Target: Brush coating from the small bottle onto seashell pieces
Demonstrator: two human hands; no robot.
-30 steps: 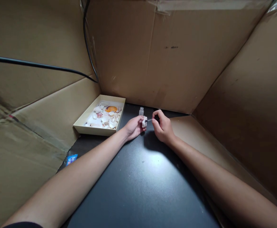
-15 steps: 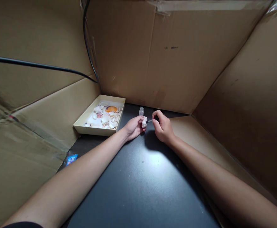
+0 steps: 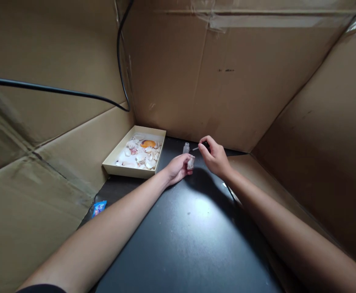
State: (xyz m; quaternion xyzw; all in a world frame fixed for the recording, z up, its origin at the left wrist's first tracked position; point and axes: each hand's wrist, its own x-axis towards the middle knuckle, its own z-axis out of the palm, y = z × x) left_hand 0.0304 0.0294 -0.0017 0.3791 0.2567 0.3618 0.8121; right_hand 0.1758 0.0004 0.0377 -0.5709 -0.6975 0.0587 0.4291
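A small whitish shell (image 3: 190, 163) is held in the fingers of my left hand (image 3: 178, 169), above the dark table. Just behind it stands a small clear glass bottle (image 3: 186, 148) with its mouth uncovered. My right hand (image 3: 213, 155) pinches the dark top of a thin applicator (image 3: 196, 148), whose pale stem points left toward the bottle. The stem's tip is apart from the shell, close to the bottle's neck.
A cream box (image 3: 129, 171) of several shells, one orange, sits at the back left. A blue packet (image 3: 99, 208) lies near my left forearm. Cardboard walls (image 3: 226, 101) surround the dark table (image 3: 178, 252). A black cable (image 3: 50, 87) hangs at the left.
My right hand has drawn the applicator away from the shell and back toward the bottle. The shell is turned differently in my left hand. The whole view has shifted slightly.
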